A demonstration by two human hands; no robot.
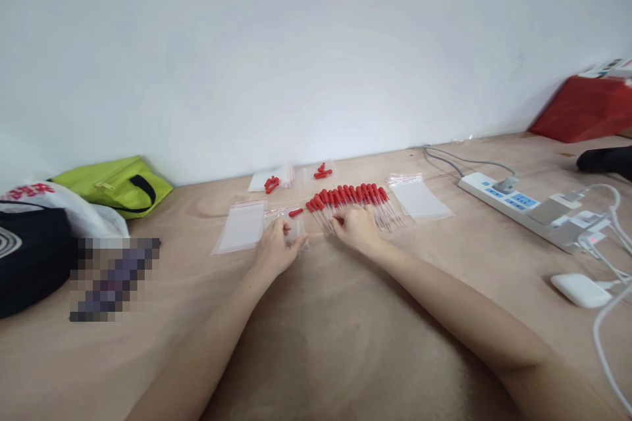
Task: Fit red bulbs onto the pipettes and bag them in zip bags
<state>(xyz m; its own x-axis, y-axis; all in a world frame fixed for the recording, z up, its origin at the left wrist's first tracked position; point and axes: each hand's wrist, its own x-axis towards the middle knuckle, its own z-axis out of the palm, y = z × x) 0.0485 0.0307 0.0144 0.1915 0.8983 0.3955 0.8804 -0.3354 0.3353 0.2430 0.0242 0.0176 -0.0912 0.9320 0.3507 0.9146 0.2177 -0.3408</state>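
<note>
A row of thin clear droppers with red bulbs [368, 192] lies at the middle of the table. My right hand [356, 227] rests over the lower ends of the row, its fingers bent together at the thin tubes; what they pinch is too small to make out. My left hand [279, 247] is at a small clear bag [295, 227], thumb and fingers apart. One loose red bulb [295, 212] lies just above that hand. White bags lie on both sides, one at left [240, 227] and one at right [419, 197].
Two small groups of red bulbs, left [271, 184] and right [322, 172], lie near the wall. At right are a power strip [518, 210], cables and a white case [580, 290]. A green bag [111, 184] and black bag [34, 256] sit at left.
</note>
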